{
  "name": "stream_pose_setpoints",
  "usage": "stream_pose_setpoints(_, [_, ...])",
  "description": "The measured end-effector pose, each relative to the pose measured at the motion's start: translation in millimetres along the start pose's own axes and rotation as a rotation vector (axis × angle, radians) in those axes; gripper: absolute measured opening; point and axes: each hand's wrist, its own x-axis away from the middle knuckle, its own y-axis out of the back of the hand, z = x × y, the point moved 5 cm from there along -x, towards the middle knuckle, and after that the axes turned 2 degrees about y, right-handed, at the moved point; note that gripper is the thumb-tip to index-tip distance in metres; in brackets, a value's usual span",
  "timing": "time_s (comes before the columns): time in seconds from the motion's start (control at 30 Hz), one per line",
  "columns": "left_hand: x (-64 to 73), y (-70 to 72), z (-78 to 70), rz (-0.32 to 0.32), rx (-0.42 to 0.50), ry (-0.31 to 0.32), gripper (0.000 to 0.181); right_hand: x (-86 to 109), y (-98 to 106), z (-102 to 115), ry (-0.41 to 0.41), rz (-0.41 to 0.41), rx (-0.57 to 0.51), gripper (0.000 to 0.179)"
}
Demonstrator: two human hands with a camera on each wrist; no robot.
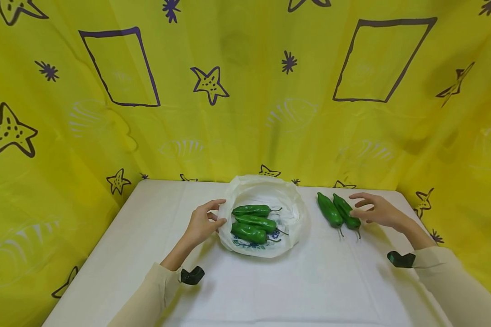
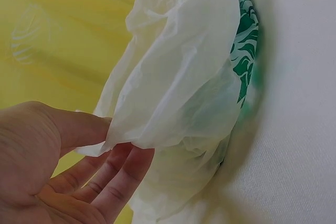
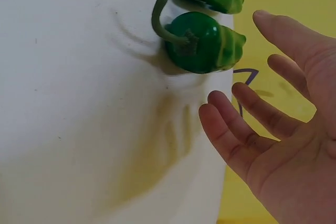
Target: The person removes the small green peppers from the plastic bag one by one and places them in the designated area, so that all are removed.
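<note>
A whitish plastic bag (image 1: pixel 296 213) lies spread open on the table, its rim rolled into a rough ring. Inside it are three green peppers, an upper pepper (image 1: pixel 251 210), a middle pepper (image 1: pixel 257 222) and a lower pepper (image 1: pixel 248 233), stems to the right. My left hand (image 1: pixel 200 225) pinches the bag's left rim between thumb and fingers, as the left wrist view shows. Two more green peppers, a left one (image 1: pixel 329 210) and a right one (image 1: pixel 343 210), lie side by side to the right. Over the right one hovers my right hand (image 1: pixel 381 211), fingers spread; the right wrist view shows its palm holding nothing.
The white table (image 1: pixel 270 290) ends at its back edge against a yellow curtain (image 1: pixel 245 127) with dark star and frame drawings. The curtain also runs along both sides. Each wrist carries a small dark device, one left (image 1: pixel 192 275), one right (image 1: pixel 401 259).
</note>
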Motion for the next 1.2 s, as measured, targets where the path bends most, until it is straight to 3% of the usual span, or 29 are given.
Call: stream_pose_setpoints(1.2, [1.6,2.8,-0.9,-0.003,0.007,0.003,0.055,-0.7,27,65,0.165,-0.059,0.151,0.062])
